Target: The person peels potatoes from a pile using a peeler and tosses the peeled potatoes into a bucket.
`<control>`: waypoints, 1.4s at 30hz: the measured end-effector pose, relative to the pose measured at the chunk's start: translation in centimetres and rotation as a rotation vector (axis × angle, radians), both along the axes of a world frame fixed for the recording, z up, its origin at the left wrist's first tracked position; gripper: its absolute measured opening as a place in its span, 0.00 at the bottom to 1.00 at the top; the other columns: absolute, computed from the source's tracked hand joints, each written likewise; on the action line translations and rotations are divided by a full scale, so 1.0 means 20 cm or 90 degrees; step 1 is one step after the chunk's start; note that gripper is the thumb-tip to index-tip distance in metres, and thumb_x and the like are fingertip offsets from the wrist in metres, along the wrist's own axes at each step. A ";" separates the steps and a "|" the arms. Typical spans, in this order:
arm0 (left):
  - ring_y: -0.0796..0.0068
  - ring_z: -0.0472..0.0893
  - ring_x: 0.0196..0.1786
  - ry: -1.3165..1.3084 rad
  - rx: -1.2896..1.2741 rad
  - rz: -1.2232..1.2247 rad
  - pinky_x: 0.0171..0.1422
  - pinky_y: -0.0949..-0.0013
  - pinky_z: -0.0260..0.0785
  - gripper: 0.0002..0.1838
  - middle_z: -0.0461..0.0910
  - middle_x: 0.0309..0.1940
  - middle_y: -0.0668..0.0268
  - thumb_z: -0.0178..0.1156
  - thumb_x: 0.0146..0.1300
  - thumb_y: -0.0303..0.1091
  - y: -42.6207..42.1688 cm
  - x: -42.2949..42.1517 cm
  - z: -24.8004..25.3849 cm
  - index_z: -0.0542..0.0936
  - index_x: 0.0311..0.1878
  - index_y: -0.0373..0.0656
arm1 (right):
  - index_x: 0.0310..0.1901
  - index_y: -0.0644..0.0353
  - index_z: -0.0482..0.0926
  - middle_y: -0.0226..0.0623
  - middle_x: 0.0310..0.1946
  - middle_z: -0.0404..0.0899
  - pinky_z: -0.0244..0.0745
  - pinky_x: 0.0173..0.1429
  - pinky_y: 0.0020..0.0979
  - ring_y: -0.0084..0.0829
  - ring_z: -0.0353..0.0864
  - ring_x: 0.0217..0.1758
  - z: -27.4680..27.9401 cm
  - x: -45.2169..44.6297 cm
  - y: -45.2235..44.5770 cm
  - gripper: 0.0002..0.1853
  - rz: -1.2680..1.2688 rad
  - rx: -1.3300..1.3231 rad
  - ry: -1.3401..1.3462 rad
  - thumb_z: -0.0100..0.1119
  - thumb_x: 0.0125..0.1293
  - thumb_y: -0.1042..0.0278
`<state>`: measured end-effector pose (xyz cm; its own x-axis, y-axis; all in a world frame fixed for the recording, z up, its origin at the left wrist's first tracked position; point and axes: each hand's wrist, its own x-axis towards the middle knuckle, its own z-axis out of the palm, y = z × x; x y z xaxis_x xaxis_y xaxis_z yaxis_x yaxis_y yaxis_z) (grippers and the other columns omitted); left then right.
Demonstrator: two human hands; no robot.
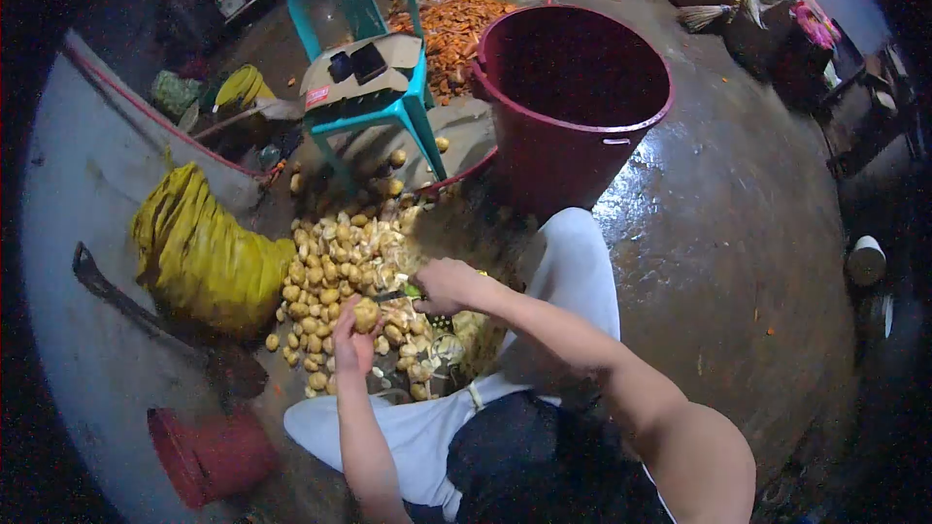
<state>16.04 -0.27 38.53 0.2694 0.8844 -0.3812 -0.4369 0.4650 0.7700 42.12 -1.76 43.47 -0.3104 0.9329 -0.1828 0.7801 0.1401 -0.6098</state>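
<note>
With its fingers curled, the left hand (351,347) gripped a potato (366,315) over the potato pile (316,281); the right hand (449,286) clasped a knife (390,297). A teal chair (418,126) stood toward the wet floor's (728,233) far edge.

Tan-yellow potatoes (316,277); teal chair (361,116); maroon bin (555,163); yellow sack (209,252); pale grey trousers (575,281).

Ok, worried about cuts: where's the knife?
The knife is in the right hand, just left of centre in the head view, blade near the potato in the left hand.
</note>
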 end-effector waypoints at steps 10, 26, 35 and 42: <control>0.69 0.74 0.55 -0.007 0.256 0.138 0.64 0.66 0.67 0.30 0.74 0.51 0.62 0.62 0.48 0.16 -0.08 0.05 -0.02 0.69 0.58 0.37 | 0.48 0.59 0.78 0.55 0.27 0.79 0.76 0.42 0.51 0.57 0.80 0.34 -0.04 -0.22 -0.01 0.24 0.047 0.115 0.066 0.64 0.54 0.51; 0.71 0.75 0.53 0.086 0.338 0.188 0.60 0.67 0.68 0.29 0.72 0.48 0.62 0.64 0.42 0.15 -0.13 0.06 0.05 0.70 0.53 0.37 | 0.47 0.55 0.78 0.52 0.25 0.79 0.76 0.40 0.49 0.55 0.80 0.33 0.01 -0.33 -0.01 0.24 0.066 0.117 0.053 0.66 0.53 0.49; 0.69 0.75 0.54 -0.058 0.290 0.139 0.61 0.65 0.68 0.28 0.74 0.50 0.62 0.68 0.48 0.16 -0.16 0.09 0.21 0.71 0.53 0.38 | 0.30 0.68 0.80 0.58 0.24 0.78 0.77 0.38 0.48 0.57 0.80 0.31 -0.15 -0.26 0.17 0.24 0.025 0.058 0.110 0.65 0.53 0.48; 0.70 0.75 0.53 -0.027 0.288 0.176 0.61 0.66 0.68 0.27 0.74 0.47 0.64 0.67 0.48 0.16 -0.12 0.09 0.17 0.71 0.53 0.40 | 0.41 0.64 0.79 0.56 0.27 0.80 0.78 0.43 0.47 0.57 0.81 0.35 -0.01 -0.32 0.02 0.23 0.097 0.144 0.116 0.65 0.55 0.51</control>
